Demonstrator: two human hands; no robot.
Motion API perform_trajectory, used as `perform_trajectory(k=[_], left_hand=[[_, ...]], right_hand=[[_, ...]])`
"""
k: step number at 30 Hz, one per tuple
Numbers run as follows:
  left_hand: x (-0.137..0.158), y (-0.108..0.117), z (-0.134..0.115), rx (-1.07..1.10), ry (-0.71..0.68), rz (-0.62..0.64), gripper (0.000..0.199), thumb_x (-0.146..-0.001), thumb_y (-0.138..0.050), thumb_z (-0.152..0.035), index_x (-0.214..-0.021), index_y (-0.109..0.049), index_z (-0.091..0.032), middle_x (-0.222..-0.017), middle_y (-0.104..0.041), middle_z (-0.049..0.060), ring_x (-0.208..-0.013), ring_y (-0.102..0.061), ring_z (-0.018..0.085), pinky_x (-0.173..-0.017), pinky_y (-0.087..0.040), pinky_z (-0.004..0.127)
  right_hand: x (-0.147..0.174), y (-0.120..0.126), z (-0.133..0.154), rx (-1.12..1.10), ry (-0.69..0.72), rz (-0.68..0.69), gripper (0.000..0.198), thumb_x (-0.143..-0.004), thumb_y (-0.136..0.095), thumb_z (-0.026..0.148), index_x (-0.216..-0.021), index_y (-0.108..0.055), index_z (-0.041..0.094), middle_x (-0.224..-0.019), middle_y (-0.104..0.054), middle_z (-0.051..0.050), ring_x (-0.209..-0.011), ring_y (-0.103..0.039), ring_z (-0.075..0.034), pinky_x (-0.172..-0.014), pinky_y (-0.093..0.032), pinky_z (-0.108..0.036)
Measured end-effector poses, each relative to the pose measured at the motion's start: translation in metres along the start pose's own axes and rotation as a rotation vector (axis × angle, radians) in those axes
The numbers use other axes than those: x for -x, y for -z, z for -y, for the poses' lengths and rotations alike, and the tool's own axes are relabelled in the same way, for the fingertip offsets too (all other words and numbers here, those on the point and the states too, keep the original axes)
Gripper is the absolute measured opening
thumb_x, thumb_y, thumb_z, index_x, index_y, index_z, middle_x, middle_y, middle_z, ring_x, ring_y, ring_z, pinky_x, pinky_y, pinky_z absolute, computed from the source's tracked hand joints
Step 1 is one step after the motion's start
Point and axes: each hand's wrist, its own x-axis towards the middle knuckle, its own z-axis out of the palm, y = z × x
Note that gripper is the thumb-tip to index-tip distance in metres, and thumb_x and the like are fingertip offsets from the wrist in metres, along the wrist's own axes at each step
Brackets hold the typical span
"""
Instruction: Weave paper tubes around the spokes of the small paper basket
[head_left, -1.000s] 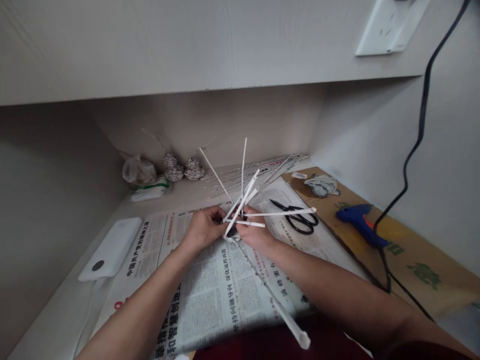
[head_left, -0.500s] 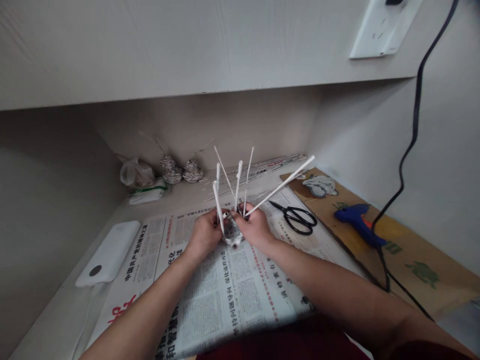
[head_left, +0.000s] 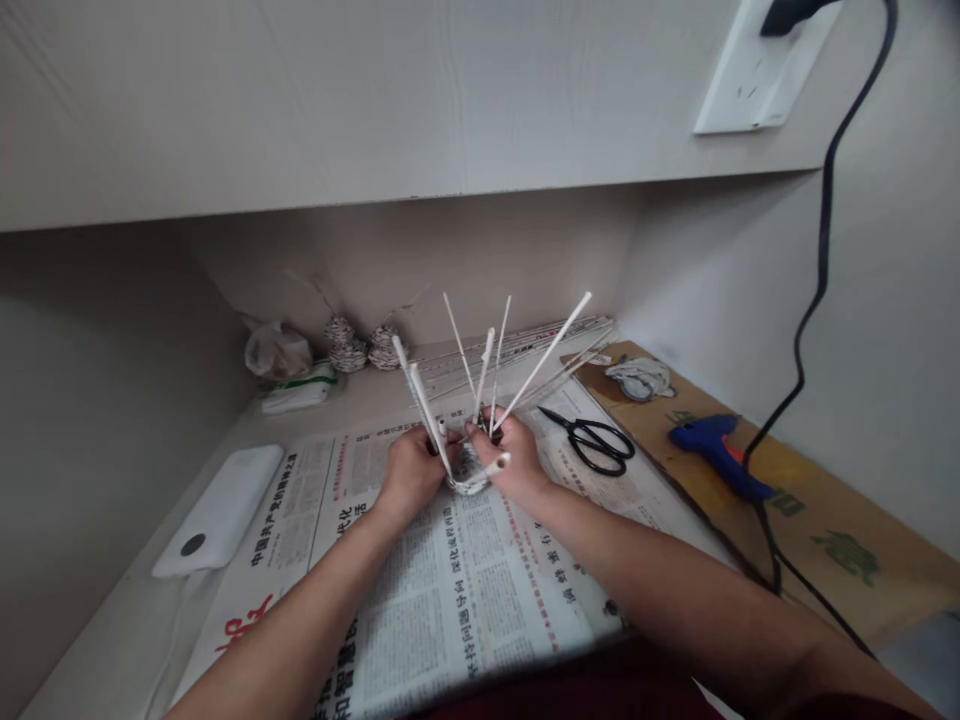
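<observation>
A small woven paper basket [head_left: 469, 484] with several white rolled-paper sticks [head_left: 551, 345] standing up from its rim is between my hands, above the newspaper [head_left: 420, 590]. My left hand [head_left: 412, 468] is closed on the basket's left side, its fingertips hidden behind the sticks. On the right side, my right hand [head_left: 514, 455] pinches the rim, thumb on the near side. One stick points toward me, its hollow end beside my right hand. Black-handled scissors [head_left: 596, 442] lie on the newspaper to the right of that hand.
A blue glue gun [head_left: 716, 450] with a black cord rests on cardboard [head_left: 817, 545] at the right, near a crumpled cloth [head_left: 641, 378]. Long paper sticks [head_left: 442, 360] and two woven pieces [head_left: 345, 345] lie at the back. A white power bank [head_left: 221, 510] is at the left. An overhanging panel [head_left: 405, 110] is above.
The basket has turned a little in my hands. Its left sticks now lean further left, the long right one stands steeper, and one stick's end now shows toward me. The view has shifted slightly.
</observation>
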Motion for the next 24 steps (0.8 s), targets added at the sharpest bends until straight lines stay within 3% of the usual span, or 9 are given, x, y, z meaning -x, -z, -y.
perform_trajectory(k=[4, 13, 19, 24], left_hand=[[0.002, -0.003, -0.003, -0.011, -0.058, -0.022, 0.017, -0.074, -0.068, -0.031, -0.082, -0.075, -0.018, -0.074, -0.076, 0.006, -0.066, -0.068, 0.022, -0.065, -0.051, 0.032], [0.005, -0.008, -0.002, -0.024, -0.116, 0.071, 0.017, -0.080, -0.063, -0.034, -0.083, -0.070, -0.018, -0.072, -0.072, 0.004, -0.067, -0.066, 0.020, -0.065, -0.049, 0.029], [0.010, -0.009, -0.008, -0.018, -0.103, 0.087, 0.015, -0.078, -0.063, -0.033, -0.082, -0.070, -0.019, -0.077, -0.074, 0.004, -0.072, -0.067, 0.021, -0.069, -0.049, 0.030], [0.011, -0.007, -0.012, -0.032, -0.086, 0.092, 0.015, -0.079, -0.063, -0.032, -0.083, -0.070, -0.019, -0.074, -0.073, 0.003, -0.069, -0.067, 0.020, -0.066, -0.048, 0.029]], right_hand=[[-0.004, 0.003, 0.002, -0.028, 0.006, -0.077, 0.019, -0.079, -0.066, 0.037, -0.087, -0.066, 0.020, -0.072, -0.068, -0.001, -0.063, -0.060, -0.016, -0.063, -0.050, -0.028], [-0.016, 0.013, 0.003, -0.140, 0.048, -0.176, 0.027, -0.078, -0.068, 0.031, -0.103, -0.064, 0.022, -0.087, -0.070, -0.002, -0.078, -0.067, -0.020, -0.072, -0.055, -0.032], [-0.029, 0.031, 0.017, -0.208, 0.038, -0.243, 0.034, -0.078, -0.072, 0.036, -0.107, -0.065, 0.021, -0.083, -0.067, -0.001, -0.067, -0.062, -0.017, -0.066, -0.056, -0.031], [-0.034, 0.036, 0.022, -0.417, -0.121, -0.273, 0.042, -0.069, -0.079, 0.038, -0.104, -0.065, 0.020, -0.086, -0.067, -0.001, -0.067, -0.063, -0.015, -0.058, -0.056, -0.028]])
